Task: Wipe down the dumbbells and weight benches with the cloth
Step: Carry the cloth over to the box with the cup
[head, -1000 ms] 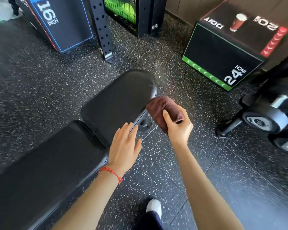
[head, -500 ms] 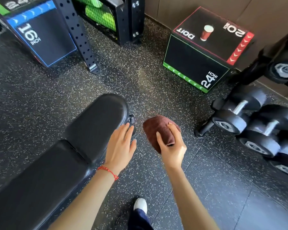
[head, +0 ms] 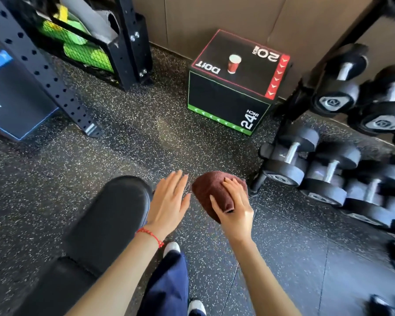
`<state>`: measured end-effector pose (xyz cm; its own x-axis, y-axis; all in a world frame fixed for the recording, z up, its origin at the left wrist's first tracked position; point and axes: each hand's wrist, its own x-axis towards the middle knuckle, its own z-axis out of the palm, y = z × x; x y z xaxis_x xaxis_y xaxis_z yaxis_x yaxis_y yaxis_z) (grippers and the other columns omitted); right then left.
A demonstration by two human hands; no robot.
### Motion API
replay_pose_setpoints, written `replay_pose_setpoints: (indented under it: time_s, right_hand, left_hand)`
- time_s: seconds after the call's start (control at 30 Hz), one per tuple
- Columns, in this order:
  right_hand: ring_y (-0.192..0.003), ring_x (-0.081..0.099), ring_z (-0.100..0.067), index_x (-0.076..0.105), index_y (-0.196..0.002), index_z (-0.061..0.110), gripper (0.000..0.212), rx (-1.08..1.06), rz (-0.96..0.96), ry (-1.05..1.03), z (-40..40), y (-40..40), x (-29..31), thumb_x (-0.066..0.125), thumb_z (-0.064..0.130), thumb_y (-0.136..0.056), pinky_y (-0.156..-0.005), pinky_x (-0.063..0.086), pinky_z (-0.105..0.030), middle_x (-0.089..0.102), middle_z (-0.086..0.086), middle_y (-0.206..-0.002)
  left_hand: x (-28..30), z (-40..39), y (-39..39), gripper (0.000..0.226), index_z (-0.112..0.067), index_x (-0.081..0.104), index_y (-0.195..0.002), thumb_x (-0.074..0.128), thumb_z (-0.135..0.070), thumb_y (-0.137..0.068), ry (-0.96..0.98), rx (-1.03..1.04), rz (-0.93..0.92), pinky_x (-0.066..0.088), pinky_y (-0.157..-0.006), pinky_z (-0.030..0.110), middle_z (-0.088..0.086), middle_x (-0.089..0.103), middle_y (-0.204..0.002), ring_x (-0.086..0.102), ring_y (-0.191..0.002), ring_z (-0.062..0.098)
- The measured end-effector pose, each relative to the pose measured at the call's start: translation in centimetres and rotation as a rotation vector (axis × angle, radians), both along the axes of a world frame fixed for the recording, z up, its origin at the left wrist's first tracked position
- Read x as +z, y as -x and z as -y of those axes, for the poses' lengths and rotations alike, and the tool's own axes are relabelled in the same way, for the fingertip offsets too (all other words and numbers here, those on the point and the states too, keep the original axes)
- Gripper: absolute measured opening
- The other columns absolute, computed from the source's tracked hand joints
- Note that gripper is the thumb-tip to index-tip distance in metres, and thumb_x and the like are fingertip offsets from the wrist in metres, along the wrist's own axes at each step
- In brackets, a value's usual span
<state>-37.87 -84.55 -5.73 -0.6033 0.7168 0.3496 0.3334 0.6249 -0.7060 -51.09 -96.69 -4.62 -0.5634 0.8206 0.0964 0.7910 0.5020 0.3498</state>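
My right hand [head: 234,207] grips a bunched brown cloth [head: 211,189] in the air above the floor, between the bench and the dumbbell rack. The black padded weight bench [head: 110,215] runs from the lower left up to the middle. My left hand [head: 169,201] is flat with straight fingers just past the bench's right edge, holding nothing. Several black dumbbells [head: 287,159] with chrome handles lie on a black rack [head: 267,165] at the right.
A black plyo box [head: 228,103] with a red paper cup [head: 233,63] on top stands by the wall ahead. A black perforated rack post [head: 41,71] and a blue-edged box [head: 14,106] stand at the left. Speckled rubber floor [head: 146,137] lies between.
The view has swung right toward the dumbbell rack. My right hand has carried the cloth off the bench end, and my left hand has come off the bench pad.
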Motion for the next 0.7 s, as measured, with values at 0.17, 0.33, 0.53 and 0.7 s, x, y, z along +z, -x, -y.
replay_pose_setpoints:
  time_s: [0.17,0.33,0.53,0.7]
  right_hand:
    - [-0.117,0.054,-0.018,0.066,-0.111,0.005,0.041,-0.054,0.035,-0.089,-2.3,3.0,1.2,0.074,0.026,-0.077,-0.099,0.047,-0.047,0.064,-0.010,-0.119]
    - [-0.117,0.057,-0.026,0.065,-0.111,0.002,0.042,-0.067,0.048,-0.101,-5.1,5.6,2.2,0.076,0.024,-0.076,-0.102,0.044,-0.047,0.064,-0.013,-0.119]
    - [-0.115,0.059,-0.027,0.066,-0.109,0.000,0.043,-0.136,0.020,-0.090,-9.9,8.2,2.4,0.082,0.014,-0.071,-0.099,0.046,-0.046,0.065,-0.014,-0.118]
    - [-0.114,0.059,-0.024,0.066,-0.110,0.001,0.044,-0.153,-0.011,-0.079,-15.9,10.4,1.4,0.082,0.014,-0.071,-0.099,0.046,-0.046,0.064,-0.012,-0.119]
  left_hand:
    - [0.6,-2.8,4.1,0.047,0.002,0.051,-0.126,0.063,-0.017,-0.085,0.029,-0.084,-0.007,0.035,-0.101,0.050,0.019,0.051,-0.132,0.047,-0.123,0.034]
    - [1.0,-6.2,7.5,0.048,0.001,0.049,-0.128,0.063,-0.016,-0.085,0.012,-0.122,0.009,0.027,-0.104,0.050,0.019,0.049,-0.134,0.045,-0.124,0.034]
    - [1.2,-11.5,10.7,0.047,0.000,0.049,-0.128,0.060,-0.020,-0.086,0.019,-0.140,-0.016,0.024,-0.104,0.048,0.018,0.050,-0.133,0.047,-0.124,0.033]
    - [0.9,-17.2,13.1,0.047,-0.001,0.048,-0.129,0.057,-0.023,-0.088,0.042,-0.129,-0.023,0.025,-0.105,0.047,0.017,0.050,-0.134,0.045,-0.125,0.032]
